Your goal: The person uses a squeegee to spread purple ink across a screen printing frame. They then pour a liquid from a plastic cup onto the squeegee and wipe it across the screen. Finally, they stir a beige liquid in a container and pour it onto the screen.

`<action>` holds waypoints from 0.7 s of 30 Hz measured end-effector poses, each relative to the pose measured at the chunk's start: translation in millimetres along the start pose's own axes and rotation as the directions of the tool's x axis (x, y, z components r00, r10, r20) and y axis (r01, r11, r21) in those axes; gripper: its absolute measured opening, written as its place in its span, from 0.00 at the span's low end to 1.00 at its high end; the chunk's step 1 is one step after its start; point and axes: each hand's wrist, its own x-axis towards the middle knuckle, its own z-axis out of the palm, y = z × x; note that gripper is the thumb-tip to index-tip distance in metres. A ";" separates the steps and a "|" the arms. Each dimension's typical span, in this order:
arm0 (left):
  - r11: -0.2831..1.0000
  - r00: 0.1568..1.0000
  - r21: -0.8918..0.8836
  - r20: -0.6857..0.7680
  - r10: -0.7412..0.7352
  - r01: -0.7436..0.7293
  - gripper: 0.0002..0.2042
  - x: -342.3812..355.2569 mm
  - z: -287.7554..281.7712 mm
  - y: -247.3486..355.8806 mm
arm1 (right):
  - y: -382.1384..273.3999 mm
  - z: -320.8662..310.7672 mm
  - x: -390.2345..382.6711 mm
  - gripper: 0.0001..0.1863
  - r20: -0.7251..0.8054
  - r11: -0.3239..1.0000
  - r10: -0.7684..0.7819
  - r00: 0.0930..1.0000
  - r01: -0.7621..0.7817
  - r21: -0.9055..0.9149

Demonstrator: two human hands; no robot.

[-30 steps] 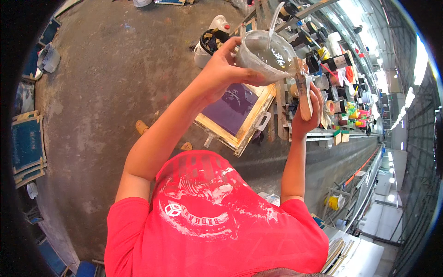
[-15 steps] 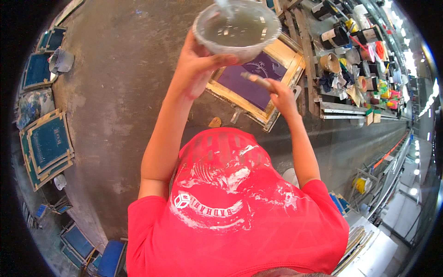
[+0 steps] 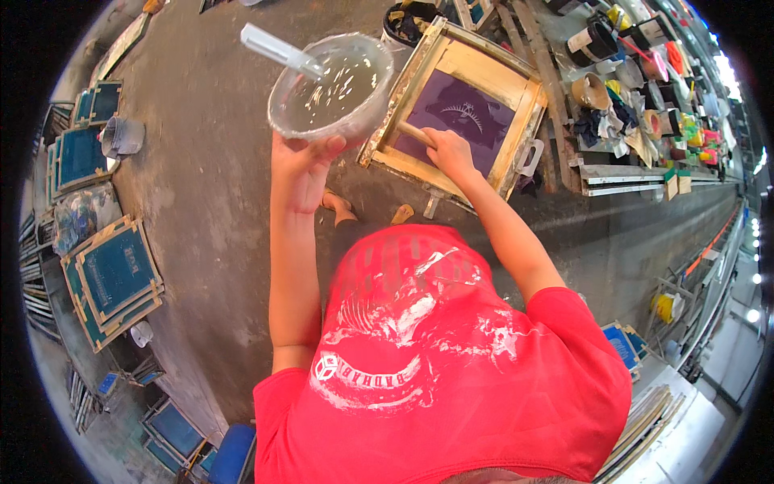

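My left hand [image 3: 302, 165] holds up a translucent plastic bowl [image 3: 330, 101] of greyish liquid, with a pale plastic handle or stick [image 3: 274, 47] leaning out of it. My right hand [image 3: 449, 152] is closed on a wooden-handled tool [image 3: 415, 132], held over a wood-framed screen [image 3: 522, 157] with a purple surface [image 3: 453, 95] and a pale curved design. The tool's far end is too indistinct to make out. The screen lies low, to the right of and behind the bowl.
A dark bucket of rags [image 3: 407, 22] stands behind the screen. Cans, tubs and rags [image 3: 613, 105] crowd a rack at the right. Blue framed screens [image 3: 117, 266] lean along the left beside a grey bucket [image 3: 121, 137]. My feet [image 3: 343, 206] show on the grimy floor [image 3: 201, 202].
My left hand has carried the bowl leftward, off the screen. My right hand, with the wooden tool, has moved from beside the bowl leftward and down over the screen.
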 end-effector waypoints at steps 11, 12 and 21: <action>1.000 0.999 -0.019 -0.042 0.004 -0.005 0.38 -4.1 -16.1 2.6 | 10.4 35.3 39.1 0.13 -0.195 0.993 0.034 0.980 -0.055 -0.105; 1.000 0.999 -0.013 -0.039 0.010 -0.010 0.38 -2.3 -18.2 3.0 | 7.4 45.2 33.4 0.14 -0.164 0.983 -0.033 0.986 0.003 -0.183; 0.999 0.999 -0.037 -0.028 -0.024 0.023 0.38 0.8 -20.0 -7.8 | -10.7 62.9 -22.6 0.25 0.111 0.963 -0.244 0.963 0.255 -0.090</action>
